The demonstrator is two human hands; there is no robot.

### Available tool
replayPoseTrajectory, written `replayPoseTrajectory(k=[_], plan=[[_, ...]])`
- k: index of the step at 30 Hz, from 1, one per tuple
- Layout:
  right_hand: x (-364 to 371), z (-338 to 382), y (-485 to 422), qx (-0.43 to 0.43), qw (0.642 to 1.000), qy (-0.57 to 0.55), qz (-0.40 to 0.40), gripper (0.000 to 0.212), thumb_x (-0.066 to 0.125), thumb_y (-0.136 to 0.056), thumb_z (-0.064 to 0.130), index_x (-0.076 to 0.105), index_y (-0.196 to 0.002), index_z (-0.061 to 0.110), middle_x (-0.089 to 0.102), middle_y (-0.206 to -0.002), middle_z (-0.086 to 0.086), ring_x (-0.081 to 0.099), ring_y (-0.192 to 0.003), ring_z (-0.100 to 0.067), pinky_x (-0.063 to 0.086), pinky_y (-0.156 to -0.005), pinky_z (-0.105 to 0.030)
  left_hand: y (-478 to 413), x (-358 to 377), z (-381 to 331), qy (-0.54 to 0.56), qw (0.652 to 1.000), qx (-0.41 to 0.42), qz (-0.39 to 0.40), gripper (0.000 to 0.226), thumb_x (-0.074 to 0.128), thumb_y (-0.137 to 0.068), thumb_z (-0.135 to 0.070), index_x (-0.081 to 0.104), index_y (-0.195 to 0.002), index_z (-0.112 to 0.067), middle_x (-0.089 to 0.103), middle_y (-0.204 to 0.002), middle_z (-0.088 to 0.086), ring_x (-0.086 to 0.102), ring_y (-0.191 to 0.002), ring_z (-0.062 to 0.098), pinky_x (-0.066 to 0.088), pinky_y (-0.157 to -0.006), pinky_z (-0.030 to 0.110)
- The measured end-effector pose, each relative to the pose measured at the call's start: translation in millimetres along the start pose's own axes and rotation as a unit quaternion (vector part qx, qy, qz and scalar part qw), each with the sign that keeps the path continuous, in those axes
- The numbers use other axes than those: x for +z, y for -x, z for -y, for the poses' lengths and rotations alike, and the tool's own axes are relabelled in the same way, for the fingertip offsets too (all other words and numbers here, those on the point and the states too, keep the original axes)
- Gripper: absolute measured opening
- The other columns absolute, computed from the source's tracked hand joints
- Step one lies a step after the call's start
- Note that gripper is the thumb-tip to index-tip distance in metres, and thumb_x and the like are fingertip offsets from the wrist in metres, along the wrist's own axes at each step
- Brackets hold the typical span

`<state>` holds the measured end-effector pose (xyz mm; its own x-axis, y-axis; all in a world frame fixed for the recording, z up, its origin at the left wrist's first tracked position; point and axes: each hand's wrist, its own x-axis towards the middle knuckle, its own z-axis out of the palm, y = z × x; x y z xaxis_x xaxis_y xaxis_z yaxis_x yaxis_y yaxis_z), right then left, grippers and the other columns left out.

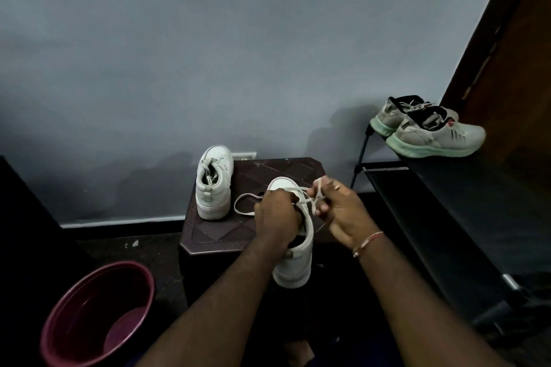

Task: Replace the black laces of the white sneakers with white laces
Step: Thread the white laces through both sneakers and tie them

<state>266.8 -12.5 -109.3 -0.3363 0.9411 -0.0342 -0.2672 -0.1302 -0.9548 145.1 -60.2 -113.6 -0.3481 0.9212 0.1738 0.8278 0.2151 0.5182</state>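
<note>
The right hand (340,211) pinches two strands of a flat white lace (250,194) between curled fingertips, its grip closed on them. It wears a ring (337,187) on one finger and a red-and-white thread bracelet (368,243) at the wrist. The left hand (277,214) curls over the throat of a white leather low-top sneaker (293,265), closing its grip on the same lace, which bows out in a loop to the left of that sneaker.

This sneaker lies on a small dark brown moulded plastic counter (214,232). Its long axis runs away from the person, toe toward the grey wall (208,53) and heel past the counter's near edge. Any marking on it is too small to read.

Left of and beyond this sneaker, its white twin (213,188) stands on the same counter, also toe to the wall, with pale laces. To its right is a black shoe rack (477,202) carrying a pair of grey running shoes with mint-green soles (429,128), and a brown wooden door (512,68) stands behind the rack. Low to its left is a maroon plastic bucket (98,313).
</note>
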Motion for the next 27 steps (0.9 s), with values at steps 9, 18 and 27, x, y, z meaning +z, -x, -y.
replayPoseTrajectory(k=[9,18,27], plan=[[2.6,-10.1,-15.4,-0.026,0.800,0.599,0.017,0.024,0.047,-0.100,0.028,0.055,-0.081,0.015,0.068,-0.100,-0.018,0.061,-0.096,-0.032,0.042,-0.077,-0.034,1.8,-4.7,-1.7,0.016,1.000,-0.022,0.003,0.031,0.057,-0.079,-0.017,0.073,-0.105,-0.022,0.068,-0.107,0.006,0.057,-0.109,0.027,0.046,-0.088,0.036],[-0.5,3.4,-15.4,0.035,0.994,0.062,-0.085,0.040,0.037,-0.104,0.024,0.045,-0.066,0.013,0.037,-0.052,0.000,0.025,-0.032,-0.005,0.024,-0.035,-0.016,1.3,-2.3,-0.6,0.053,0.998,-0.044,-0.010,0.032,0.057,-0.078,-0.022,0.072,-0.106,-0.026,0.068,-0.109,0.003,0.058,-0.109,0.027,0.043,-0.092,0.036],[-1.9,-48.1,-1.7,-0.079,0.880,0.461,-0.083,0.033,0.047,-0.099,0.032,0.043,-0.068,0.020,0.066,-0.083,-0.013,0.060,-0.081,-0.029,0.045,-0.072,-0.038,0.7,9.2,17.1,0.198,0.979,-0.030,-0.045,0.052,0.048,-0.063,-0.029,0.069,-0.110,-0.020,0.064,-0.114,0.003,0.055,-0.112,0.024,0.042,-0.098,0.035]])
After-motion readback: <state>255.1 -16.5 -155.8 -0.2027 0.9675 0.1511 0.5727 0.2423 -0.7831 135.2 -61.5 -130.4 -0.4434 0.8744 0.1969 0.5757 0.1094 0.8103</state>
